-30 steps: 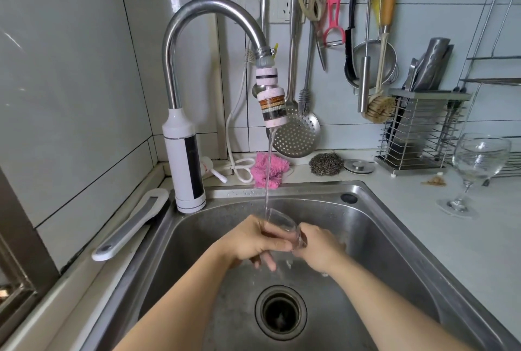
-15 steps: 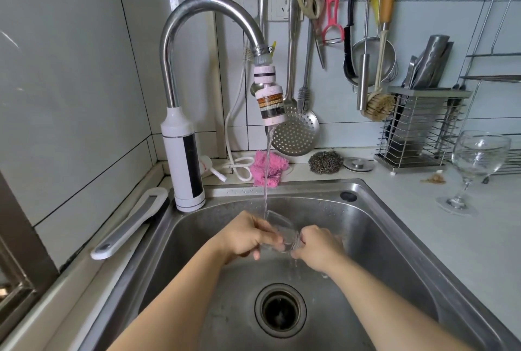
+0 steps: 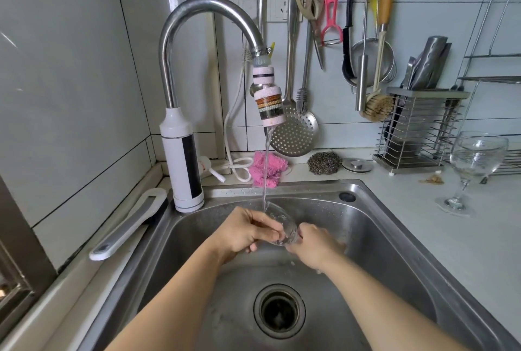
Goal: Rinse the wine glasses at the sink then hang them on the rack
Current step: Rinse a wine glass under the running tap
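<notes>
Steel sink [image 3: 400, 240]; right hand [image 3: 313, 246] hides wine glass [image 3: 282, 227] stem.

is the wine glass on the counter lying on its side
No, the wine glass on the counter stands upright on its foot, to the right of the sink.

The left forearm [image 3: 169, 294] and the right forearm [image 3: 394, 302], both bare, rise from the bottom edge and meet at the centre of the frame. The left hand [image 3: 245, 231] curls its fingers round the bowl of a clear wine glass [image 3: 282, 226]. The right hand [image 3: 313, 243], knuckles up, grips its other end.
</notes>
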